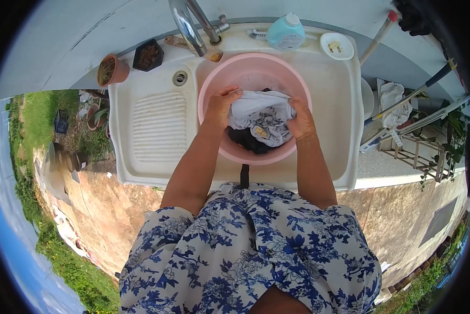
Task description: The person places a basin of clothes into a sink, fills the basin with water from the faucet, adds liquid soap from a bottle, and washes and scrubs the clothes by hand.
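A pale grey-white shirt (262,104) with dark printed lettering is stretched between my two hands over a pink basin (202,99). My left hand (224,106) grips its left edge, fingers closed on the cloth. At the other edge, my right hand (301,119) is closed on the fabric, thumb on top. The shirt's lower part lies bunched, with a small yellowish patch of print showing. Beneath it sits dark wet cloth (248,142), partly hidden. Some cloudy water shows at the basin's far side.
The basin stands in a white sink (329,104) with a ribbed washboard (159,128) at left. Behind are a chrome faucet (188,31), a blue detergent bottle (286,34), a soap dish (337,46), a brush (257,34) and plant pots (112,70). Long handles (379,39) lean at right.
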